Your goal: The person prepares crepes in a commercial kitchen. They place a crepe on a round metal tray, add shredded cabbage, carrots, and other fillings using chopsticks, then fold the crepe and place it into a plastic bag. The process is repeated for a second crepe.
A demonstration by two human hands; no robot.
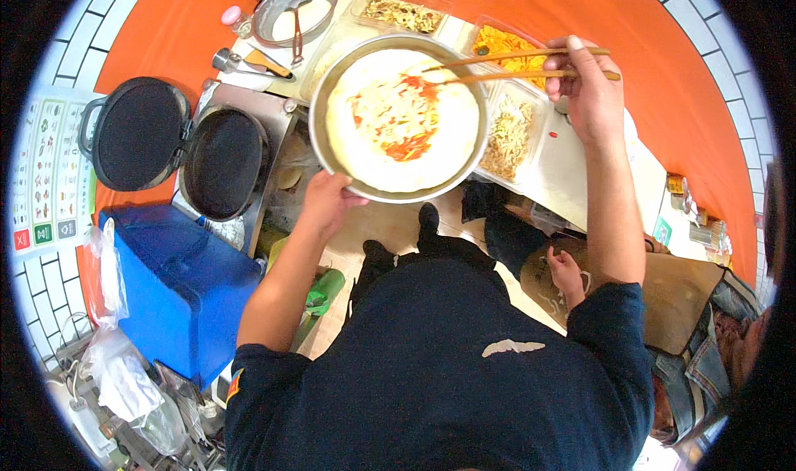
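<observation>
My left hand grips the near left rim of a wide round metal pan. Inside the pan lies a pale round of dough, topped with light shreds and patches of red-orange strips. My right hand holds a pair of long wooden chopsticks from the right. Their tips are over the topping, by a red patch at the pan's upper right; whether they pinch anything cannot be told. Clear plastic boxes of orange pieces and mixed shreds stand right of the pan.
An open electric griddle stands at left, above a blue bin. Behind are a metal bowl of white batter, another filled box, a lidded jar and a yellow-handled tool. Another person in a brown apron is at right.
</observation>
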